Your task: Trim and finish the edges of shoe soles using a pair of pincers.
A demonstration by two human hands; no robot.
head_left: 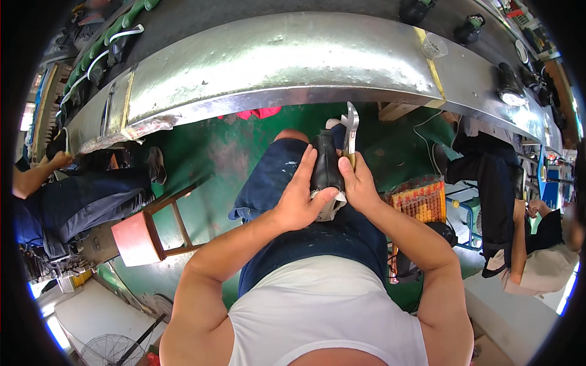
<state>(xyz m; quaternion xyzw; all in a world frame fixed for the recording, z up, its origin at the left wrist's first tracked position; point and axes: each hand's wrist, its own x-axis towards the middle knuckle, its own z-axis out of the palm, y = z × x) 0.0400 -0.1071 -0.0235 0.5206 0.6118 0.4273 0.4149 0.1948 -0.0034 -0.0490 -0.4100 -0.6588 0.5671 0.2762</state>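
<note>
Above my lap, a black leather shoe point(326, 163) is held between my two hands, with ragged whitish material at its near end. My left hand point(300, 194) presses along its left side, fingers stretched forward and thumb across the near end. On the other side, my right hand point(361, 188) touches the shoe with its thumb. Between that thumb and the fingers runs the yellowish handle of a silver hand tool point(350, 125) with a hooked head, pointing away from me. Whether it is a hammer or pincers, I cannot make out.
A metal-edged bench point(268, 58) curves across the front, with black shoes point(510, 85) at its right and a clear cup point(434, 46). A wooden stool point(137, 239) stands left, a beaded seat mat point(420, 202) right. People sit on both sides. A wire fan point(113, 351) is behind left.
</note>
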